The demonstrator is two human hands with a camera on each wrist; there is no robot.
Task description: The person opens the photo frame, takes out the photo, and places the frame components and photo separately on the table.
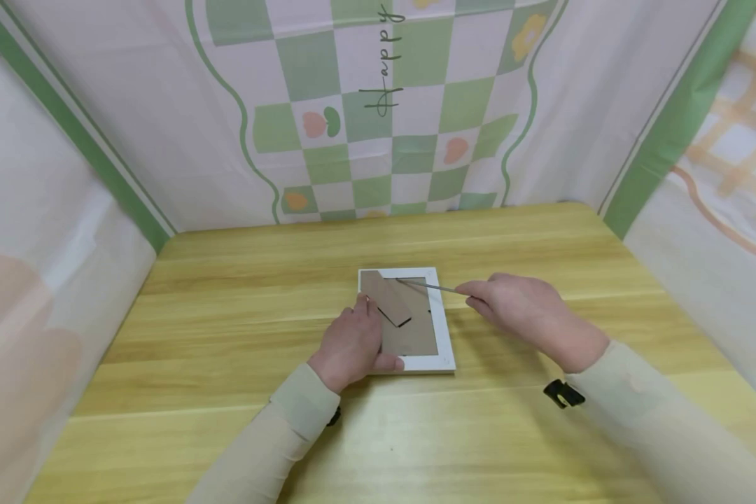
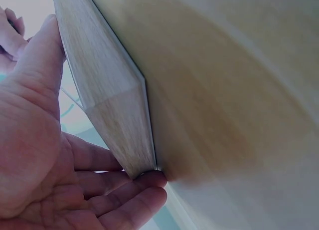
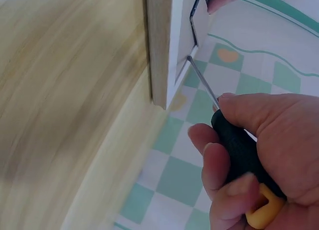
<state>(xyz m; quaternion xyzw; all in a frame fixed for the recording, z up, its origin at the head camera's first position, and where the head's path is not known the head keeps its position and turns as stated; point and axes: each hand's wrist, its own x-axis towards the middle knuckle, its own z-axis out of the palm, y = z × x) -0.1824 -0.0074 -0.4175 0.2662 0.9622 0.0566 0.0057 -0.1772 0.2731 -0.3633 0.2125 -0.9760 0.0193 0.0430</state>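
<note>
A white picture frame (image 1: 443,339) lies back side up on the table, showing its brown backing board (image 1: 418,341) and a brown flap stand (image 1: 384,297) with a black-edged end. My left hand (image 1: 351,344) holds the frame at its left side, the thumb along the near edge and the fingers at the far-left side. In my right hand (image 1: 529,311) is a screwdriver (image 3: 241,152) with a dark handle and yellow end. Its thin metal shaft (image 1: 437,287) reaches left over the frame, and the tip touches the backing's far inner edge.
The wooden table (image 1: 239,308) stretches around the frame on all sides. Patterned cloth (image 1: 372,150) hangs behind its far edge, and more cloth hangs at left and right. A black clip (image 1: 564,394) is by the right sleeve.
</note>
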